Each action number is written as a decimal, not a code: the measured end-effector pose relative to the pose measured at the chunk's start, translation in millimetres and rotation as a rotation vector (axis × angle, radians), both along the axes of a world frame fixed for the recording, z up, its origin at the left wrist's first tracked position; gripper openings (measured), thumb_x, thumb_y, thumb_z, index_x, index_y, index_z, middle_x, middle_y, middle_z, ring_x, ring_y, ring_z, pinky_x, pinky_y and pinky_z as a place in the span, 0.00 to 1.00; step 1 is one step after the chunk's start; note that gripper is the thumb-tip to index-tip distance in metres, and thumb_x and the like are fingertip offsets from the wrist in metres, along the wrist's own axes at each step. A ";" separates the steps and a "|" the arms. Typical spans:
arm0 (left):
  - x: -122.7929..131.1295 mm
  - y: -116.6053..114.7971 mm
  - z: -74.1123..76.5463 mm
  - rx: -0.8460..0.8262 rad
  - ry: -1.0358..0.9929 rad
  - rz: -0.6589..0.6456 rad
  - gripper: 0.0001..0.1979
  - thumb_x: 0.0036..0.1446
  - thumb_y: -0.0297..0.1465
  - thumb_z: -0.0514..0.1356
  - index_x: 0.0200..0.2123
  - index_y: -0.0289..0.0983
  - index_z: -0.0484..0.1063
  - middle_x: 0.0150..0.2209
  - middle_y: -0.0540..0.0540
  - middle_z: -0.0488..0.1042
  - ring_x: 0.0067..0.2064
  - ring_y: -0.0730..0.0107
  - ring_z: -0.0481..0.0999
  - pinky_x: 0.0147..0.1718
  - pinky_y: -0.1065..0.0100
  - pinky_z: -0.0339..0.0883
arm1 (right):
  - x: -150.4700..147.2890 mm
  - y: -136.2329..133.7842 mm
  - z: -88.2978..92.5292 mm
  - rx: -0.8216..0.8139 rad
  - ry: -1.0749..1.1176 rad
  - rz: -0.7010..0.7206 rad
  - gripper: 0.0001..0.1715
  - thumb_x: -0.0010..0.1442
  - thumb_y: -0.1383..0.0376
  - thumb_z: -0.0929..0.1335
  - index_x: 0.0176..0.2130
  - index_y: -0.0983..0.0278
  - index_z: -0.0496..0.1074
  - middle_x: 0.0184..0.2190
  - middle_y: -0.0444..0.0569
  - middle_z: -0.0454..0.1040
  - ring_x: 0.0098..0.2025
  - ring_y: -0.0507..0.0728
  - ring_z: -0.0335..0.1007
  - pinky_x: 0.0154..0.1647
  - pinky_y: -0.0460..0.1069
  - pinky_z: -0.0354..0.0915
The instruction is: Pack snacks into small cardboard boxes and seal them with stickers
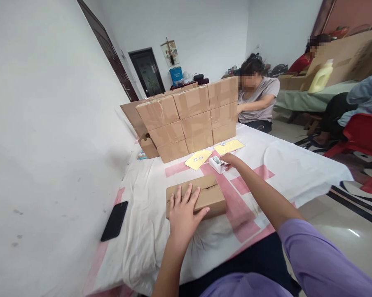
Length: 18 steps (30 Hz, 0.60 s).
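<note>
The two hands work well apart. With the cardboard box (215, 201) on the table cloth (148, 231) as the dial's centre, the left forearm comes in from 7 o'clock; the left hand (183, 214) lies palm down on the box top, fingers spread toward 12 and thumb angled toward 2. The right arm stretches in from 4 o'clock, nearly straight, its sleeve above the elbow. The right hand (230, 159) is at the white tape dispenser (216, 164), around 1 o'clock; its fingers are largely hidden, so whether they grip cannot be told. The stacked boxes (194, 121) stand at 12, the phone (114, 221) between 8 and 9.
</note>
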<state>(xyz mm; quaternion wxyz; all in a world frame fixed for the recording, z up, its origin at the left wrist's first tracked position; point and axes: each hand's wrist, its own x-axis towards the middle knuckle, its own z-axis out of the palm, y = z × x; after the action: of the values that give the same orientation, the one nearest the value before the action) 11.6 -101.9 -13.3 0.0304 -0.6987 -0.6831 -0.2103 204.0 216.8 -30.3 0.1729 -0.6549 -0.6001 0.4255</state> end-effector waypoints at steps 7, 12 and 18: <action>5.8 -4.4 5.2 0.000 0.086 0.055 0.32 0.60 0.51 0.61 0.66 0.53 0.64 0.70 0.54 0.60 0.71 0.40 0.54 0.67 0.37 0.51 | 2.4 -12.6 -16.2 0.124 0.056 -0.068 0.10 0.54 0.65 0.72 0.27 0.66 0.68 0.22 0.50 0.71 0.24 0.56 0.70 0.24 0.49 0.66; 9.6 -6.6 8.6 0.007 0.159 0.093 0.31 0.62 0.51 0.60 0.66 0.53 0.64 0.69 0.56 0.61 0.71 0.45 0.56 0.67 0.42 0.54 | 9.4 -30.4 -33.7 0.333 0.143 -0.102 0.17 0.53 0.64 0.69 0.20 0.61 0.59 0.18 0.45 0.66 0.25 0.54 0.65 0.24 0.46 0.56; 9.1 -6.7 7.9 0.038 0.186 0.091 0.30 0.61 0.50 0.60 0.66 0.54 0.64 0.69 0.55 0.62 0.71 0.46 0.58 0.67 0.42 0.55 | 19.2 -42.4 -51.0 0.402 0.319 -0.120 0.20 0.50 0.61 0.69 0.18 0.60 0.55 0.17 0.42 0.62 0.24 0.52 0.59 0.24 0.47 0.52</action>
<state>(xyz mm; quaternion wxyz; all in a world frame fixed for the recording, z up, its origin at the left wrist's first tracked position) 20.7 -108.6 -5.4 0.1163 -0.6828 -0.7043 -0.1557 223.3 174.4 -81.3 0.4169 -0.5666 -0.5976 0.3848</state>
